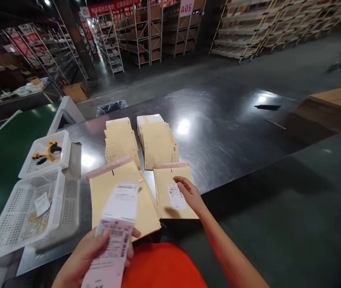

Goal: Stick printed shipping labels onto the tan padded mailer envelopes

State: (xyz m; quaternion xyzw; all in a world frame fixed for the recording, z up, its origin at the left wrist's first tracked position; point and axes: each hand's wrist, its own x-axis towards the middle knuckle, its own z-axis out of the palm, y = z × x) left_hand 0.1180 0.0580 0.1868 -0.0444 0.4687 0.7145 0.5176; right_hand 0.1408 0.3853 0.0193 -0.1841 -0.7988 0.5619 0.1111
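Observation:
My left hand is closed around a strip of printed shipping labels, its thumb on top and fingers beneath. The strip's upper end hangs over a stack of tan padded envelopes with a pinkish flap edge. My right hand hovers at another padded envelope, fingers loosely bent and apart, with nothing visible in them. A white label lies on that envelope, close under the fingertips; whether they touch it I cannot tell.
Two overlapping rows of envelopes lie farther back on the shiny metal table. White baskets stand at left, one with tape dispensers. A cardboard box sits at right, near a dark flat object.

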